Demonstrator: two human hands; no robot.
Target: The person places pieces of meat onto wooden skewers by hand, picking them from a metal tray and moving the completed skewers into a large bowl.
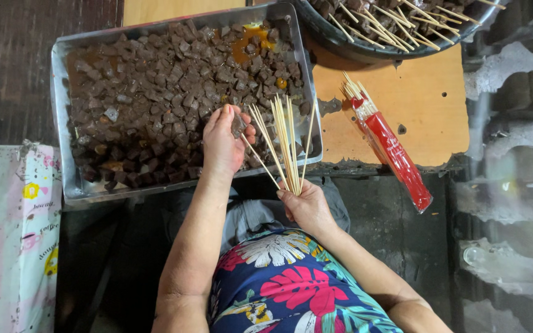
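The left hand (pixel 223 143) is hovering over the near right part of the tray (pixel 63 105), its fingers curled together and pinching a single dark cube (pixel 238 126) between thumb and fingertips. The cube is sitting at the hand's right side, just above the layer of meat (pixel 149 92) that is filling the tray (brown cubes, wet with an orange-brown sauce pooling near the far right corner).

The right hand (pixel 306 206) is lying nearer the body, just below the tray's near edge, closed in a fist around the lower ends of a bunch of skewers (pixel 285 139). The skewers are fanning upward from the fist and over the tray's right end; one of them is slanting left, its tip reaching the pinched cube, though whether it is piercing the cube is too small to tell.

To the right of the tray, a red packet (pixel 396 154) of more sticks is lying slantwise on the wooden board (pixel 427 92). A dark bowl (pixel 340 37) of filled sticks is standing at the far right, well apart from both hands. A patterned cloth (pixel 7 234) is lying at the left.
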